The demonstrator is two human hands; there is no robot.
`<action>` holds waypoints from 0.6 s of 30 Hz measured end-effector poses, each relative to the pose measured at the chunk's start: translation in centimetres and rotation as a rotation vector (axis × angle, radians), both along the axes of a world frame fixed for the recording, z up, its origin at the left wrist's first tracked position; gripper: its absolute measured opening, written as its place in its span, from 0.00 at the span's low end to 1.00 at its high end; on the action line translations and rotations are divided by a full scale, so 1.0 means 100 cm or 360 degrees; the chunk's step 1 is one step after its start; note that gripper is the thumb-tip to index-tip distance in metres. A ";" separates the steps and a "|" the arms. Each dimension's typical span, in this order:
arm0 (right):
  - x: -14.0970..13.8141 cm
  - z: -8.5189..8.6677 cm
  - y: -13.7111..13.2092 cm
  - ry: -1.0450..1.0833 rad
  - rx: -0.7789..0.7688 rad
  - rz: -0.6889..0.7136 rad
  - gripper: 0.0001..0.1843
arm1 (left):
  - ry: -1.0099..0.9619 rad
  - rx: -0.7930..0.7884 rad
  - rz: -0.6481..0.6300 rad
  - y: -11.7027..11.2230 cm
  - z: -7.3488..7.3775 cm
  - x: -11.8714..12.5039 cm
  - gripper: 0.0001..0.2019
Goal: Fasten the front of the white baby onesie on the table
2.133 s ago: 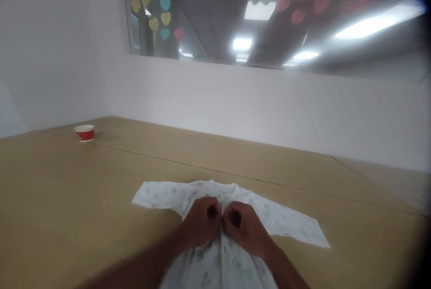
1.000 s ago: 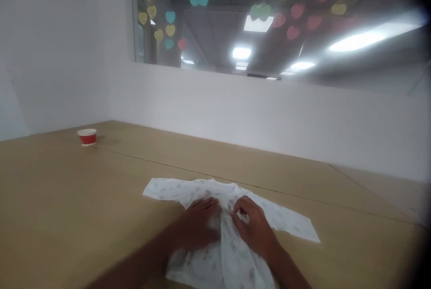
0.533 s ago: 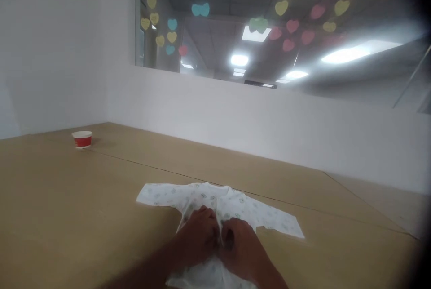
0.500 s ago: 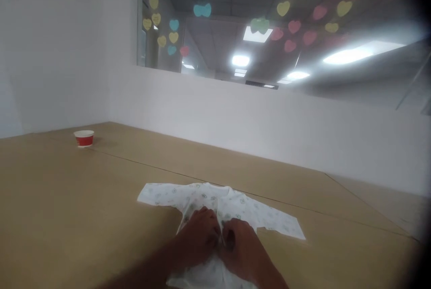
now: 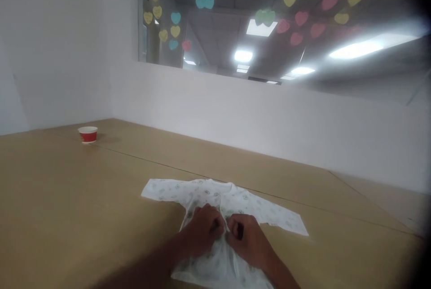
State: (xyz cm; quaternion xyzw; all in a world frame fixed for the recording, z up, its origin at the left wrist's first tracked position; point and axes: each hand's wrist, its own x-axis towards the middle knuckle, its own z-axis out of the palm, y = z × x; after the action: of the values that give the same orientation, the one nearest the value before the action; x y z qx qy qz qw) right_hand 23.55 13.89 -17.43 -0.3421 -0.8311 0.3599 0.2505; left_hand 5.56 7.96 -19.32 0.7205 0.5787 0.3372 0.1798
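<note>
Left hand [image 5: 202, 230] and right hand [image 5: 245, 236] are both curled almost into fists, side by side and nearly touching, each pinching cloth between fingers and thumb. My forearms come in from the bottom of my view and angle toward each other, the left [image 5: 144, 268] lower and longer in sight than the right [image 5: 281, 271].

What I'm gripping is the front of a white baby top [image 5: 240, 202] with a small green print. It lies flat on a tan tabletop [image 5: 57, 190], its neckline just beyond my knuckles. One sleeve [image 5: 161, 189] spreads toward my left, the other [image 5: 286, 219] toward my right, and the body runs toward me under my hands, rumpled.

Far off to the left, near the corner, stands a red-and-white paper cup [image 5: 88, 135]. Beyond the table rises a white wall [image 5: 235, 127], topped by a glass window [image 5: 215, 42] with coloured paper hearts [image 5: 175, 18] on it.
</note>
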 end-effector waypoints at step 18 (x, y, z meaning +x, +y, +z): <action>-0.003 -0.009 0.003 0.0207 -0.0230 0.0047 0.08 | -0.0219 0.0034 0.0017 -0.002 0.006 0.000 0.06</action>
State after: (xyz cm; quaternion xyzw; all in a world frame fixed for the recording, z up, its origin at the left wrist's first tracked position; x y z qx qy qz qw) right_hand 23.25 14.24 -18.35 -0.3230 -0.7899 0.4440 0.2732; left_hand 5.56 7.75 -18.76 0.6943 0.5651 0.3932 0.2097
